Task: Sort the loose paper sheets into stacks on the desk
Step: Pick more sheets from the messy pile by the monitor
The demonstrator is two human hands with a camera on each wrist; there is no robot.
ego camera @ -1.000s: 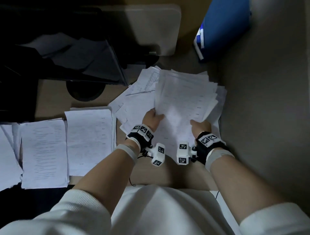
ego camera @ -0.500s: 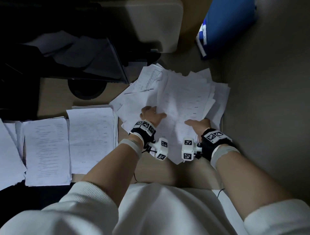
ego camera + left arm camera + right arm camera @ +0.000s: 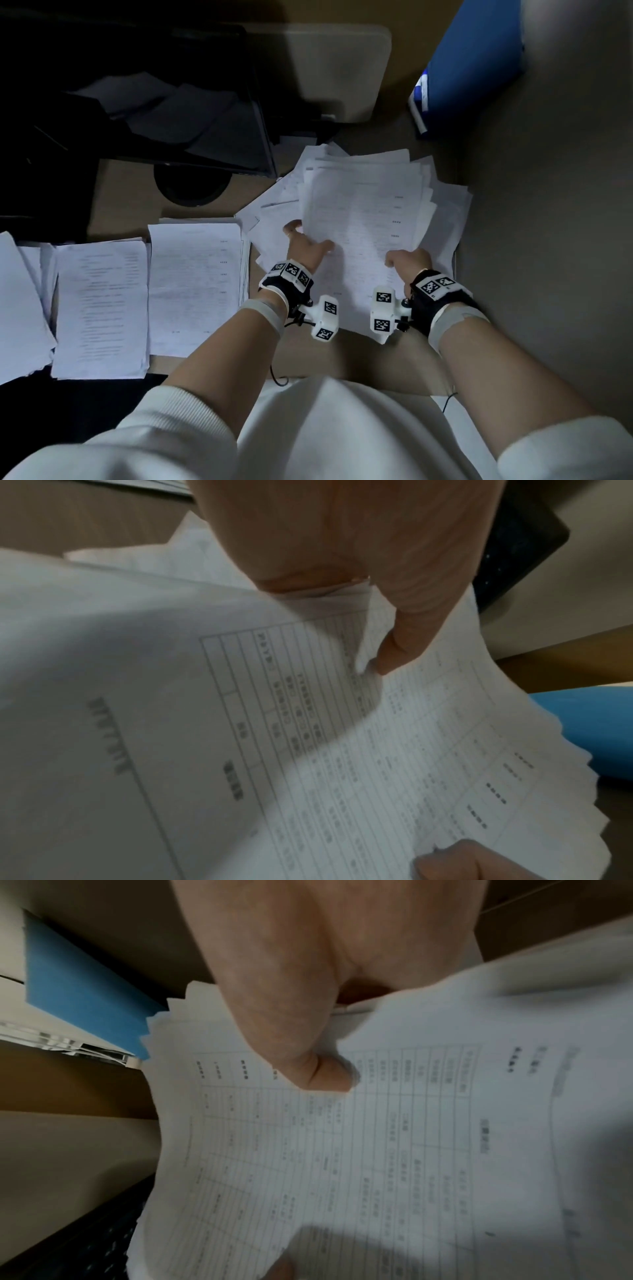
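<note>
2 hands on 1 fanned bundle of printed sheets [image 3: 363, 219], lifted off the loose pile [image 3: 448, 219] at the right end of the desk [image 3: 123, 192]. Left hand [image 3: 303, 248] gripping the bundle's left edge, thumb [image 3: 407, 631] pressed on top of the printed form, remaining fingers hidden under the paper. Right hand [image 3: 409, 262] clamping the lower right side, thumb [image 3: 301, 1053] flat on the top sheet, the other fingers out of sight beneath. Sheet edges staggered like steps along the bundle's far side, seen from both wrist views. Tables and rows of print on the top sheet, too blurred to read. Below the bundle, more loose sheets spread at angles, some poking out toward the back and the right. Left of that, 2 neat stacks lying flat side by side: near stack [image 3: 197, 287] just beside the left forearm, middle stack [image 3: 101, 308] touching it on the far side. Further left, 1 more heap of paper [image 3: 20, 308] cut off by the frame edge. Behind the stacks, dark monitor [image 3: 171, 102] over a round black base [image 3: 191, 186]. Blue folder [image 3: 476, 61] standing at the back right, well apart from the hands.
</note>
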